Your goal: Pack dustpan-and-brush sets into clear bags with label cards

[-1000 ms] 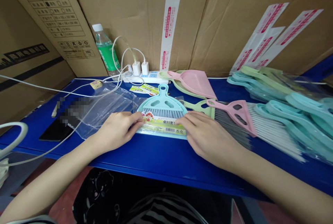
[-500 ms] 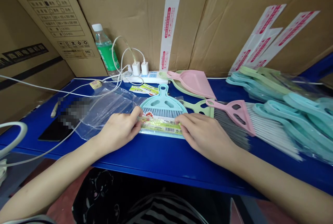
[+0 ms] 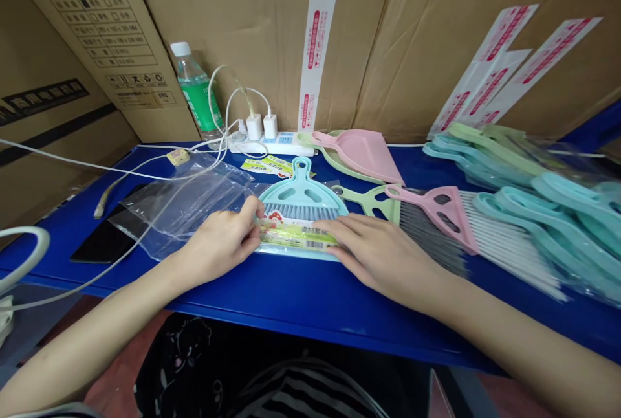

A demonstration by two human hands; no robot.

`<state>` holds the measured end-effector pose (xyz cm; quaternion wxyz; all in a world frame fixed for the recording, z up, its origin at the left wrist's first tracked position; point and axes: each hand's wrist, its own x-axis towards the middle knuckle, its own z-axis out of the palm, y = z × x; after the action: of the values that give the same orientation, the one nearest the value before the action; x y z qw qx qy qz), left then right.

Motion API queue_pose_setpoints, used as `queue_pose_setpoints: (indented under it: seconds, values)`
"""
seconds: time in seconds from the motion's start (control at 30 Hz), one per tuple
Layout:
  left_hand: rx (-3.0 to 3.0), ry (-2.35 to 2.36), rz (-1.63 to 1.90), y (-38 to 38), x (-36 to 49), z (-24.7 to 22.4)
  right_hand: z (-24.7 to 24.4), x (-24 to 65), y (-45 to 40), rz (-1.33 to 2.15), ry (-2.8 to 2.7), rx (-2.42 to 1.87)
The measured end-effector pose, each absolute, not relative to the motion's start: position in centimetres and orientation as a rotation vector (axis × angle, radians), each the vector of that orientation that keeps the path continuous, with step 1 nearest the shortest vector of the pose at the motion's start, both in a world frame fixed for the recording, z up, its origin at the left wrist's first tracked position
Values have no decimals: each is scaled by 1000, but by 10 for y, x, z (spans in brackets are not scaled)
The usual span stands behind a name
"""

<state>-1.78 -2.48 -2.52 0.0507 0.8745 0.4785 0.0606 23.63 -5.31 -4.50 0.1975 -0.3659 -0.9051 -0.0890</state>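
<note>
In front of me a light blue dustpan and brush set (image 3: 301, 193) lies flat in a clear plastic bag, handle pointing away. A yellow-green printed label (image 3: 295, 235) with a red mushroom runs across its lower part under the film. My left hand (image 3: 230, 233) is closed at the left edge, thumb and curled index finger pinching the plastic bag. At the right edge, my right hand (image 3: 373, 250) has its fingers over the end of the label and its thumb below, gripping the bag there. Its fingertips partly cover the label's end.
Pink and green dustpans (image 3: 371, 153) and loose brushes (image 3: 436, 214) lie right of centre. Several bagged blue sets (image 3: 548, 224) are piled far right. Left are clear bags (image 3: 194, 191), a black phone (image 3: 111, 233) and cables; behind stand a power strip (image 3: 284, 143), bottle (image 3: 198, 98) and cardboard boxes.
The label and film have shifted slightly left, with more print showing. My right fingers have straightened somewhat over the label's end. My left hand has moved a little left, still pinching.
</note>
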Motion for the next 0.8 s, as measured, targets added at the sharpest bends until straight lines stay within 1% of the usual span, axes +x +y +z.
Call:
queue_pose_setpoints:
  seconds: [0.37,0.53,0.8]
  values:
    - [2765,1407,252,-27,-18,-28,-49,235,-51,-276,-2531,-1078]
    - [2788,1430,275,-25,-18,-30,-47,232,-50,-213,-2555,-1108]
    - [2869,1531,124,-26,-14,-30,-47,232,-52,-243,-2532,-1138]
